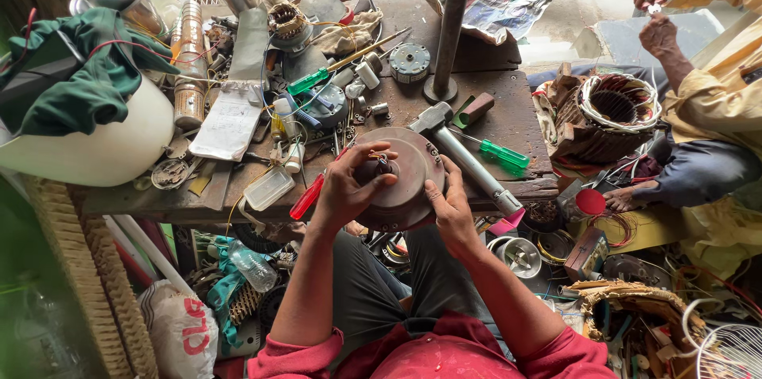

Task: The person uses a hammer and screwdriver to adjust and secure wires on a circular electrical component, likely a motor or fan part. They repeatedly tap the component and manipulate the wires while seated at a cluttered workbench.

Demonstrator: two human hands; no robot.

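- Your left hand [345, 188] reaches forward from a bare forearm, palm down, fingers curled and spread, thumb angled inward toward the fingertips.
- Your right hand [448, 203] sits just beside it, thumb forward, fingers wrapped downward out of view.
- Both elbows are bent, with red sleeves pushed above them.

Left hand [343, 188] lies on top of round brown motor housing [401, 176], fingers curled around the small shaft at its centre. Right hand [446, 203] grips housing's right rim. Housing rests at near edge of cluttered wooden workbench [492, 113]. Hammer [468, 158] lies just right of housing, head near its upper edge. Green-handled screwdriver [502, 157] beside the hammer; red-handled screwdriver [308, 196] just left of left hand. Far right: a second person's hands [659, 14] raised above a copper-wound stator [619, 105].
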